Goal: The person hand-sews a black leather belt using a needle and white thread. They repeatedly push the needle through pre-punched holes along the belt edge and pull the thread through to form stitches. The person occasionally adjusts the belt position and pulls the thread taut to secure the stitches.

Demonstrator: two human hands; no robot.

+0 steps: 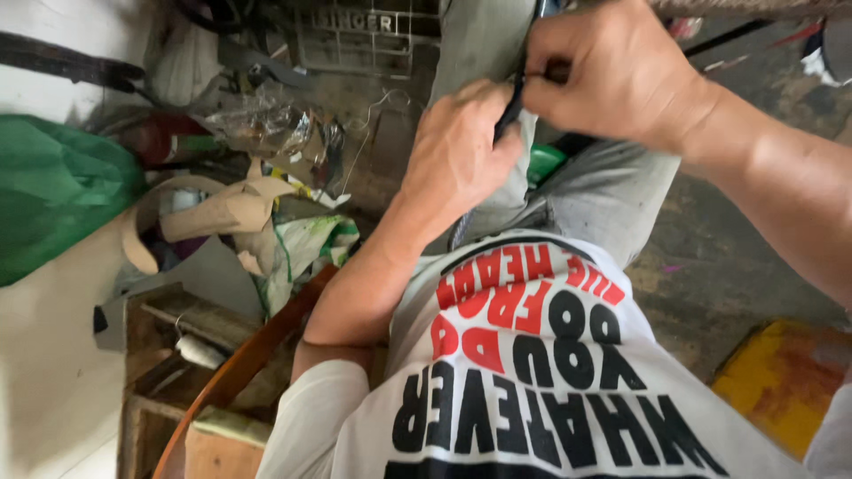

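While my knee blocks the view, both hands, left (457, 151) and right (612, 75), clenched on a thin black tool (508, 117) over grey cloth (484, 40), crumpled brown paper (222, 213) nearby.

One head camera, looking steeply down, very near the chest and hands, floor clutter at left

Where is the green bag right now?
The green bag lies at the far left of the head view, beside the curled brown cardboard, well away from both hands.
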